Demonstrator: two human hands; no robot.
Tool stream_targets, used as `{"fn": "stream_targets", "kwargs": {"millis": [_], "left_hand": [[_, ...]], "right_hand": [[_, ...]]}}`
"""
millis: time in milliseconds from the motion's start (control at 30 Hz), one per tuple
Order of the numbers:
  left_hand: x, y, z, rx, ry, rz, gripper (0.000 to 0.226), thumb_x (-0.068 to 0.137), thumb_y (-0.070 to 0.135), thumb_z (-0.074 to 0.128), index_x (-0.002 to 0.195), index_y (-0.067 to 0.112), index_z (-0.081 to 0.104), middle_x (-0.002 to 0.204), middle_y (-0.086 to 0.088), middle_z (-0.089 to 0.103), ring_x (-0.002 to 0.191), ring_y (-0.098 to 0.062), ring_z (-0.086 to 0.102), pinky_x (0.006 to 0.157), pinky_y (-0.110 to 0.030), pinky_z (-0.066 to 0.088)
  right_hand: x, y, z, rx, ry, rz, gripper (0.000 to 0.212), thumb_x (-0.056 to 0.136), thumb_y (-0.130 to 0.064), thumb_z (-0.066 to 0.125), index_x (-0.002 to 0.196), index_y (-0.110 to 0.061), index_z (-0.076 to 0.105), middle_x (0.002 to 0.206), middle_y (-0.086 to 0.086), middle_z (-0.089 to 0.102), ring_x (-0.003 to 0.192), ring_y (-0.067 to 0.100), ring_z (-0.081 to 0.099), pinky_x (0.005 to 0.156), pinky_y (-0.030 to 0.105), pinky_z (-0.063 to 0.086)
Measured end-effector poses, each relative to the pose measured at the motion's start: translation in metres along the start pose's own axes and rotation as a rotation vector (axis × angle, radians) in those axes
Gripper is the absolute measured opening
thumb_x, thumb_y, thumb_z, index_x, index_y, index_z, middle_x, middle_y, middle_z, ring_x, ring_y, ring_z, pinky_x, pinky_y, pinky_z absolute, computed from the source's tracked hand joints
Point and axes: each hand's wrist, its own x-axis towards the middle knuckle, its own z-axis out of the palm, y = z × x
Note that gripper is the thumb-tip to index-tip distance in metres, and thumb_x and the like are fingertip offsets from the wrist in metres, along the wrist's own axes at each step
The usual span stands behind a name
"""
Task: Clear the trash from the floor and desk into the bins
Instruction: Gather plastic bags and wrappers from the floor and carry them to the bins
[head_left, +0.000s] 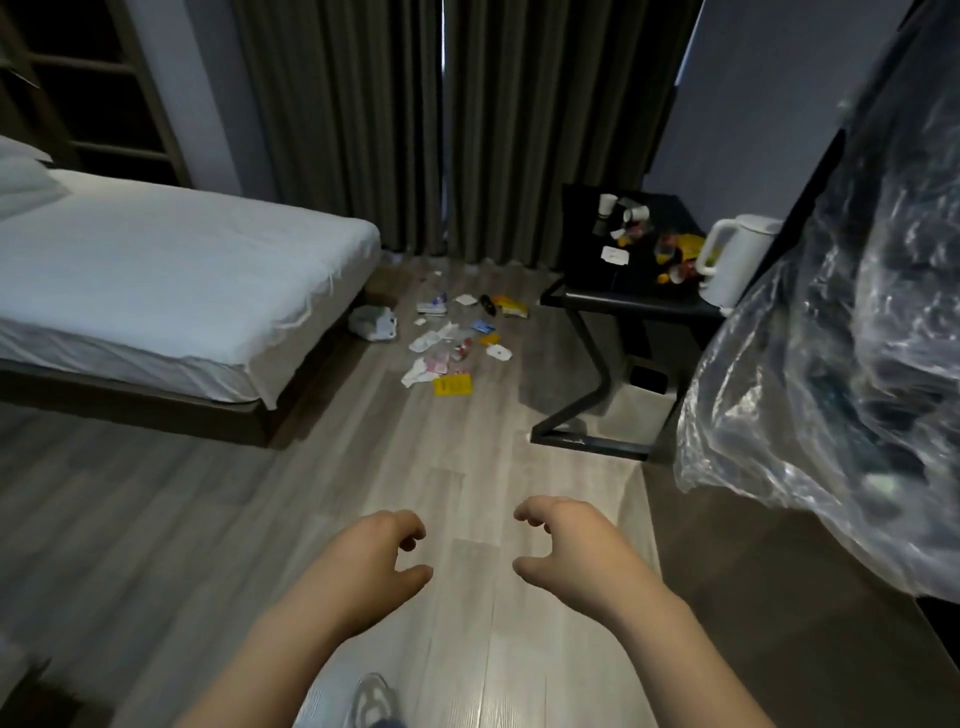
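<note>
Item 1, left grip (379, 551): hanging low over the wooden floor (467, 467), fingers loosely curled, released and holding nothing.

Item 2, right grip (566, 540): hanging beside the left one and apart from it, fingers likewise loosely curled, released and holding nothing.

Item 3, floor trash (452, 343): lying scattered on the floor well ahead of both grips, between the foot of the bed (156, 270) and the table (623, 305). It is showing white paper scraps, a blue packet and red-and-white wrappers, with a yellow packet (453, 385) lying nearest the viewer.

Item 4, white plastic bag (373, 322): slumping on the floor at the bed's corner, just left of the scatter.

Item 5, table trash (670, 254): crowding the dark table top. Paper cups (636, 213) are standing and tipping at the back, with yellow and red wrappers lying in front of them.

Item 6, white kettle (727, 260): standing upright at the table's right edge.

Item 7, dark boxy object (647, 379): sitting on the floor under the table, too dim to identify.

Item 8, clear plastic bag (831, 389): filling the right edge of the view, its contents blurring into dark shapes.

Item 9, curtains (415, 130): hanging drawn behind the scatter.
</note>
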Motion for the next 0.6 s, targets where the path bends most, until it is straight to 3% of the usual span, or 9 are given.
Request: {"fn": "stream_targets", "kwargs": {"millis": [267,600], "left_hand": [[0.135,-0.061,-0.084,-0.020,0.029,-0.011,0.040,0.086,0.039,0.060,0.124,0.027,0.052,0.118,0.011,0.057,0.103,-0.007,0.055,0.088,-0.022,0.047],[0.284,-0.111,-0.154,0.028,-0.003,0.012,0.039,0.087,0.040,0.059,0.122,0.027,0.053,0.116,0.011,0.058,0.102,-0.006,0.054,0.081,-0.016,0.041]], "right_hand": [[0.158,-0.049,-0.022,-0.043,-0.002,0.016,0.052,0.080,-0.031,0.062,0.131,-0.029,0.050,0.131,-0.007,0.054,0.118,0.012,0.052,0.090,0.024,0.044],[0.320,-0.076,-0.044,-0.024,-0.031,0.048,0.051,0.081,-0.032,0.062,0.130,-0.029,0.051,0.129,-0.007,0.055,0.116,0.011,0.052,0.089,0.023,0.044]]}}
